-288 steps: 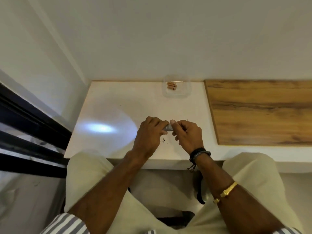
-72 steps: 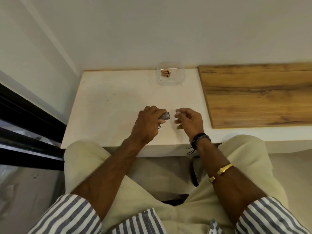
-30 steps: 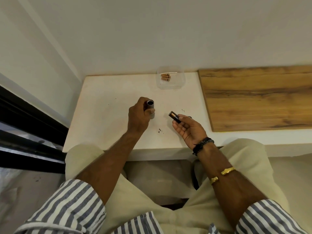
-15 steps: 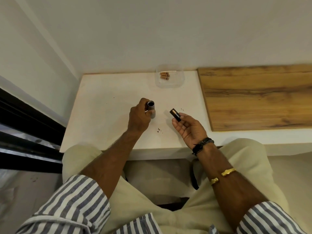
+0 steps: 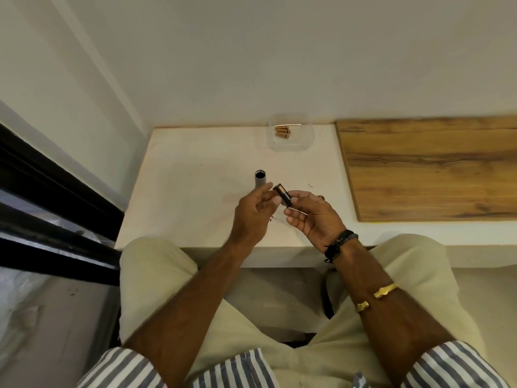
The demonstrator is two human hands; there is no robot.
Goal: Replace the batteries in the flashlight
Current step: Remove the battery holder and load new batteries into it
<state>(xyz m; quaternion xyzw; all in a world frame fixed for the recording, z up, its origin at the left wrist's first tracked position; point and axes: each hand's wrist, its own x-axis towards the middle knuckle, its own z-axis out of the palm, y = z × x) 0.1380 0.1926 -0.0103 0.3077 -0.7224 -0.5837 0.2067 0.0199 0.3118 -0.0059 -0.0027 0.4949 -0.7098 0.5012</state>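
Step in hand, by judgement: the flashlight is opened and one cell is out, with nothing fresh loaded yet. Flashlight: one, a grey tube standing upright on the white surface, open end up, untouched, just beyond your left hand. Battery: one, dark with a copper end, pinched in the fingers of your right hand above the near half of the surface. Left-hand fingers: loosely curled, tips right at the copper end; whether they grip it cannot be told. Spare batteries: three counted, copper-coloured, lying side by side in one clear container at the far edge, well apart from both hands. Wooden board: one, to the right. Next move: if the held cell is the spent one, set it down away from the container, fetch a spare, and slide it into the tube the right way round. Steady the tube with your other hand, since it looks easy to tip.
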